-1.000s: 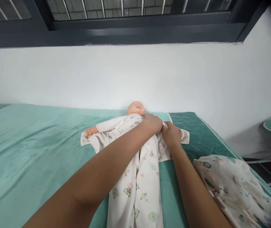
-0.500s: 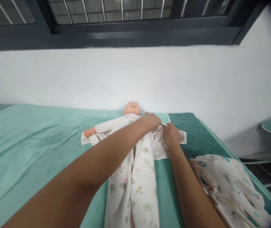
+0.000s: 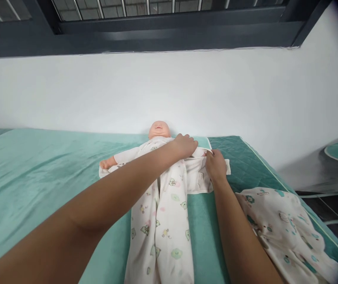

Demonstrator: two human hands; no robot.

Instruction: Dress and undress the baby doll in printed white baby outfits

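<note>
Pinching is being done by the right grip [image 3: 216, 163], in which the edge of a white cloth [image 3: 201, 150] is being held between thumb and finger. Just beside it, the left grip [image 3: 186, 146] is being rested, fingers bent, across the upper side of the doll [image 3: 159, 129]; whether anything is being grasped beneath cannot be told, its fingertips being hidden. Judged from this, a sleeve is being worked at the doll's arm on that side, though whether it is being put on or taken off is not being shown. For the next move, a firm pinch on the edge is probably being called for, with the arm being guided gently so that its fingers are not being snagged. The doll is being supported on its back, head near the white wall [image 3: 169, 90], and its trunk and legs are being covered by a printed garment [image 3: 175, 232]. On the far left, its outstretched hand [image 3: 107, 162] is being left exposed by a pale sleeve. Everything is being carried by green bedding [image 3: 53, 169], on which a patterned cloth [image 3: 290, 228] is being left bunched at the right.
</note>
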